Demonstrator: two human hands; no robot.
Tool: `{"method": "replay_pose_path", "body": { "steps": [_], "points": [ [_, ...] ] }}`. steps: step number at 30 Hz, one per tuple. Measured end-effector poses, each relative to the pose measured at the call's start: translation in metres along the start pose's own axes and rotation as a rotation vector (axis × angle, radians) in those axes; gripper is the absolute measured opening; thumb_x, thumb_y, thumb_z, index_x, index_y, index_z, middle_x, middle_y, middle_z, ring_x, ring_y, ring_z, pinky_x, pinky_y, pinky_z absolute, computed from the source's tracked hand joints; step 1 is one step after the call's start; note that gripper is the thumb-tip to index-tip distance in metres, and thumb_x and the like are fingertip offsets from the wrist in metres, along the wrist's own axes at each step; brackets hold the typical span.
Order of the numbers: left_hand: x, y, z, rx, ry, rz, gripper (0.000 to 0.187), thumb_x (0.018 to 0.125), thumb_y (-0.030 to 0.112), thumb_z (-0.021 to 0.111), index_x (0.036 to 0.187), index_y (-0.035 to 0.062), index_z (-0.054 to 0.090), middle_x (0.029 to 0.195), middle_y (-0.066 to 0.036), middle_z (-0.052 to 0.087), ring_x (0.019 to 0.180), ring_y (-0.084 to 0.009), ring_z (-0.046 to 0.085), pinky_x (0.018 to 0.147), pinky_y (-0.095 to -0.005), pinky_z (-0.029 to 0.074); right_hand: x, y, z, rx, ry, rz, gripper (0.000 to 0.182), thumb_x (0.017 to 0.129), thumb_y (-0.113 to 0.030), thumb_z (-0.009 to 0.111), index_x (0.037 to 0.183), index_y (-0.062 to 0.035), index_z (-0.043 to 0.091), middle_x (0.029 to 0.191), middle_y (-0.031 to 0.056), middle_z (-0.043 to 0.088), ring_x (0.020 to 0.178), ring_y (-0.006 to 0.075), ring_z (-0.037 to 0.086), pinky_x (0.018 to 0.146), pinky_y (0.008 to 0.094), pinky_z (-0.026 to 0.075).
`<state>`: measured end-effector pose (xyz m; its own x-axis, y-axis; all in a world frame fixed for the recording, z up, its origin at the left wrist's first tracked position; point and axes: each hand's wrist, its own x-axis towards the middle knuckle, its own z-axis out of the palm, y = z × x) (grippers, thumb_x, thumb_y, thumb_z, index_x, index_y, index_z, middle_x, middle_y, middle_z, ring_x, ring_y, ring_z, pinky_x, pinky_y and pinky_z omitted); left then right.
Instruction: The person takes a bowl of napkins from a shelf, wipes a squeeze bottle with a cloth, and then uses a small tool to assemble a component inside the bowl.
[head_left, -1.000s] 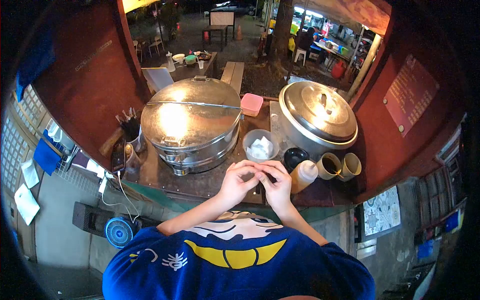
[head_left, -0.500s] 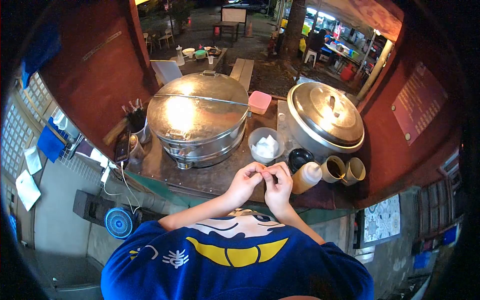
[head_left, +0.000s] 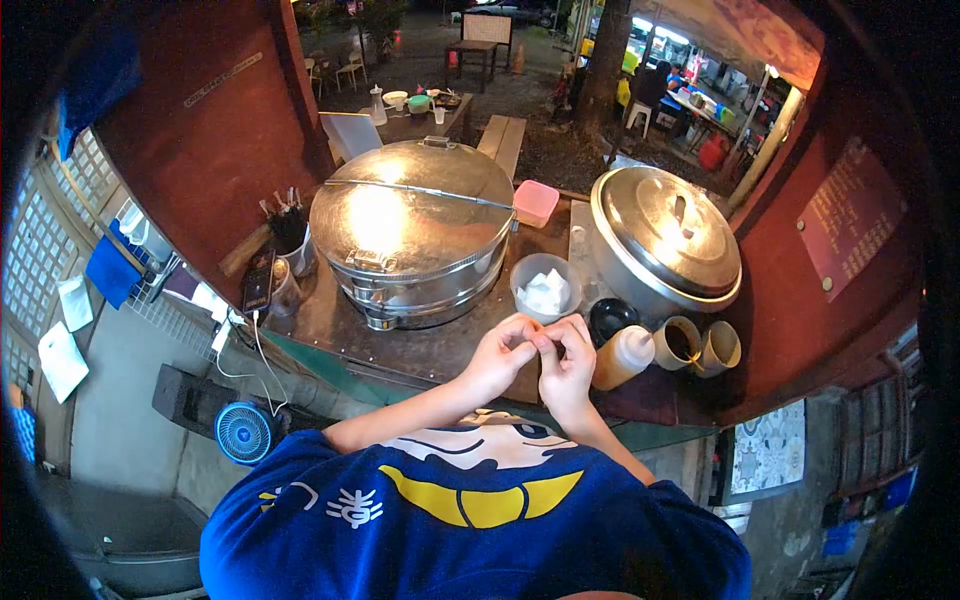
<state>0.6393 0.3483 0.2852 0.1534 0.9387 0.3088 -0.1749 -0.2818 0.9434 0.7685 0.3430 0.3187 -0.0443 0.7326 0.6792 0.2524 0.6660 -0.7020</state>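
Note:
My left hand (head_left: 500,358) and my right hand (head_left: 566,368) meet in front of my chest, over the counter's near edge. Both have curled fingers, pinched together at the tips; anything between them is too small or hidden to make out. Just beyond the fingers stands a translucent bowl (head_left: 519,272) holding crumpled white pieces (head_left: 546,292) that look like tissue or plastic. A squeeze bottle (head_left: 622,362) with a pale cap and brownish contents is right of my right hand, not touched. Behind the bottle sits a small black bowl (head_left: 604,325).
A large round metal steamer (head_left: 430,200) fills the counter's left; a lidded metal pot (head_left: 650,225) stands right. Two cups (head_left: 678,338), one with dark liquid, stand by the right wall. A pink container (head_left: 536,203) lies behind. Lower left are a phone (head_left: 257,282) with cable and a blue fan (head_left: 243,433).
The view has shifted slightly, so the counter and its things appear a little farther right. My hands remain together, with the fingers' pose slightly altered.

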Motion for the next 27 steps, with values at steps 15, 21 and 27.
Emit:
{"method": "replay_pose_path", "body": {
  "steps": [15, 21, 27],
  "points": [
    [0.007, -0.020, -0.030, -0.163, 0.285, -0.323, 0.016, 0.093, 0.013, 0.056, 0.108, 0.0092, 0.061, 0.096, -0.004, 0.065, 0.088, -0.0132, 0.061, 0.076, -0.0307, 0.049, -0.059, 0.058, 0.006, -0.034, -0.400, 0.217, 0.021, 0.079, -0.005, 0.069, 0.092, -0.0063, 0.053, 0.097, 0.0124, 0.056, 0.090, 0.0327, 0.059, 0.077, 0.0372, 0.050],
    [0.002, -0.065, -0.036, -0.090, 0.377, -0.618, 0.031, 0.092, 0.021, 0.057, 0.120, 0.0088, 0.057, 0.112, -0.007, 0.060, 0.097, -0.0168, 0.058, 0.078, -0.0332, 0.050, -0.084, 0.096, 0.008, -0.284, -0.389, 0.296, 0.013, 0.080, -0.007, 0.065, 0.092, -0.0076, 0.062, 0.097, 0.0138, 0.059, 0.087, 0.0360, 0.062, 0.075, 0.0421, 0.051],
    [-0.010, -0.057, -0.049, 0.120, -0.078, -0.759, 0.031, 0.087, 0.022, 0.057, 0.114, 0.0076, 0.063, 0.108, -0.006, 0.063, 0.094, -0.0170, 0.060, 0.082, -0.0320, 0.048, -0.089, 0.121, 0.014, -0.618, -0.432, 0.363, 0.015, 0.081, -0.009, 0.059, 0.094, -0.0028, 0.063, 0.098, 0.0211, 0.054, 0.088, 0.0415, 0.060, 0.078, 0.0470, 0.051]
  ]
}}
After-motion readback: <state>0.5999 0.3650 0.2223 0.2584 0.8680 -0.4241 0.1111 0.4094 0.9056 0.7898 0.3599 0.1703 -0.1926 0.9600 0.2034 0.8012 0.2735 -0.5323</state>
